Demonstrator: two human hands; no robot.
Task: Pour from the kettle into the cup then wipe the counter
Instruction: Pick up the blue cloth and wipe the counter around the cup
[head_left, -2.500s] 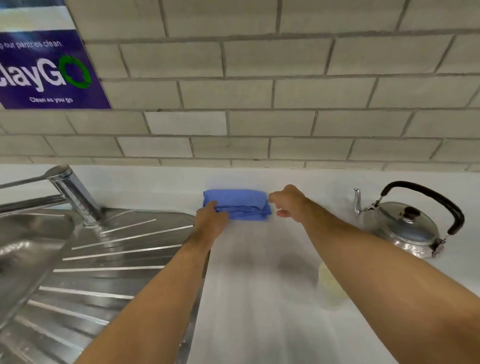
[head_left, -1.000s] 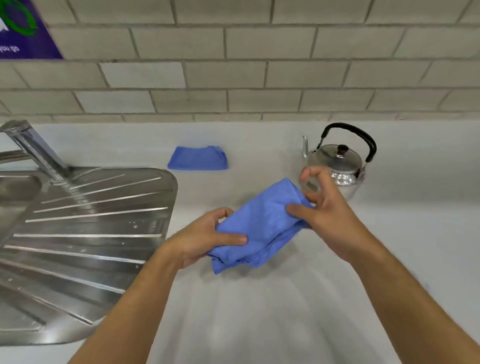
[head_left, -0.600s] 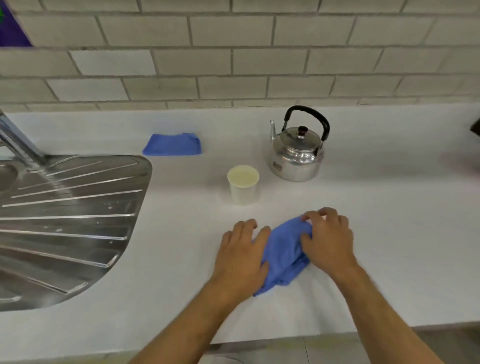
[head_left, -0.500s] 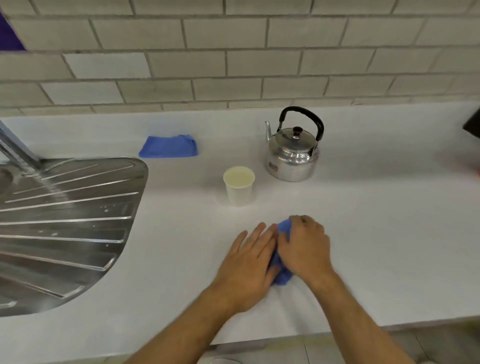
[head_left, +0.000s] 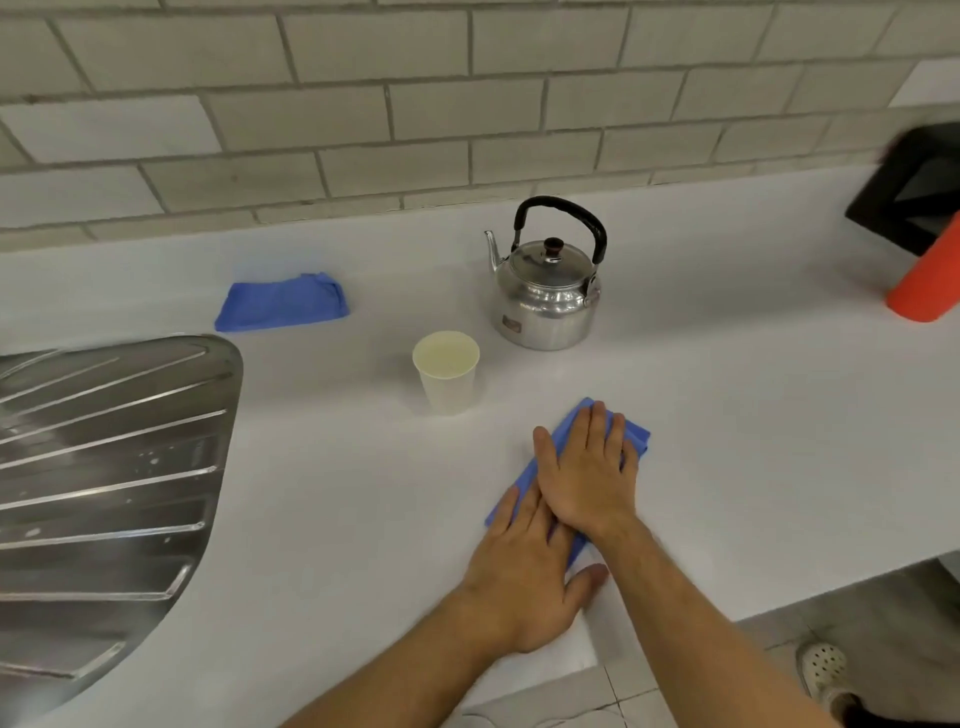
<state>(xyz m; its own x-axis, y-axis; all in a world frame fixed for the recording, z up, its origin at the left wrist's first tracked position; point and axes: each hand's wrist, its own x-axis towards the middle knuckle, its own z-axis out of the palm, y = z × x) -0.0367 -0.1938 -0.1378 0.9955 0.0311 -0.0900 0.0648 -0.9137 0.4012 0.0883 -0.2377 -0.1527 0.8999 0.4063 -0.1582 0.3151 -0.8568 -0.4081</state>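
A metal kettle (head_left: 545, 299) with a black handle stands upright near the back of the white counter (head_left: 337, 483). In front of it, to the left, stands a pale paper cup (head_left: 447, 371). A blue cloth (head_left: 636, 439) lies flat on the counter near the front edge. My right hand (head_left: 587, 467) presses flat on the cloth with fingers spread. My left hand (head_left: 524, 577) lies flat on the cloth's near end, its fingers partly under my right hand. Most of the cloth is hidden beneath both hands.
A second folded blue cloth (head_left: 283, 301) lies by the tiled wall at the back left. A steel sink drainboard (head_left: 104, 467) fills the left side. An orange cylinder (head_left: 930, 283) and a black object (head_left: 914, 192) stand at the far right. The counter's front edge runs just behind my wrists.
Both hands took a blue cloth from the pile at the back, brought it down onto the counter in front of the cup, and now press it flat, spread longer than half a second ago.
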